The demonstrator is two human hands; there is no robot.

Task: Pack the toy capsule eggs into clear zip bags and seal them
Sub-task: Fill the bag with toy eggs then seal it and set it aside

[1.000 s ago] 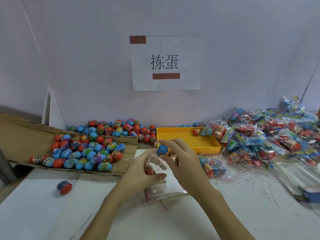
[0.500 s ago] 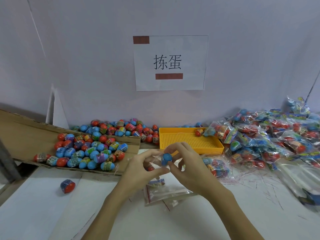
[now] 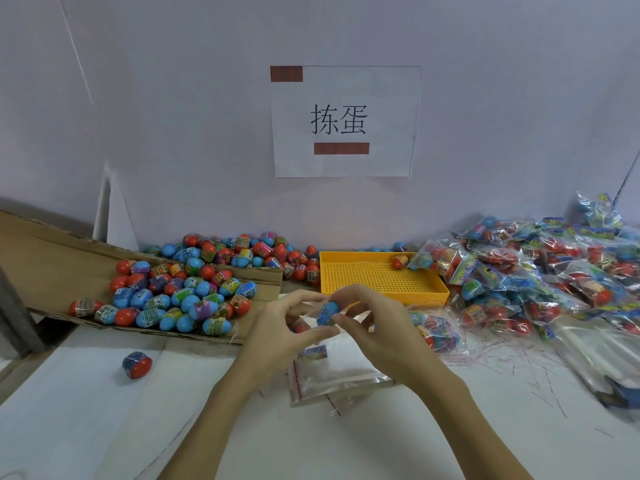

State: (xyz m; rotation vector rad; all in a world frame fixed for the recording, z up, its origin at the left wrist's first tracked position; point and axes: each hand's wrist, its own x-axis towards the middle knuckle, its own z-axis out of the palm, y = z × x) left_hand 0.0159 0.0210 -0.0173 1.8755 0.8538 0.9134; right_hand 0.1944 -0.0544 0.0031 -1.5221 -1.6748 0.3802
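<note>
- The left hand [image 3: 277,327] and the right hand [image 3: 377,327] meet just below the middle of the frame, above the white table [image 3: 104,427].
- Between them is a blue capsule egg [image 3: 327,311]; the right hand's fingertips pinch it, and it sits at the mouth of a clear zip bag [image 3: 311,318] that the left hand pinches open between thumb and curled fingers.
- Inside that bag, lower down, a red egg shows by the left thumb; how many more it holds cannot be told.
- Under the hands, lower centre, a stack of flat zip bags [image 3: 332,375] with red seal lines lies on the table.
- At left centre, loose red-and-blue eggs [image 3: 173,296] lie heaped on a cardboard sheet [image 3: 45,258], with more against the wall behind it.
- One stray egg [image 3: 136,364] lies alone on the table at lower left, well apart from the heap.
- A yellow perforated tray [image 3: 377,275] sits just beyond the hands, right of centre, with one egg in its far right corner.
- Filled bags [image 3: 536,271] are piled across the right of the frame; one more lies just right of the right hand.
- A paper sign [image 3: 346,121] with two characters is fixed to the wall at upper centre.
</note>
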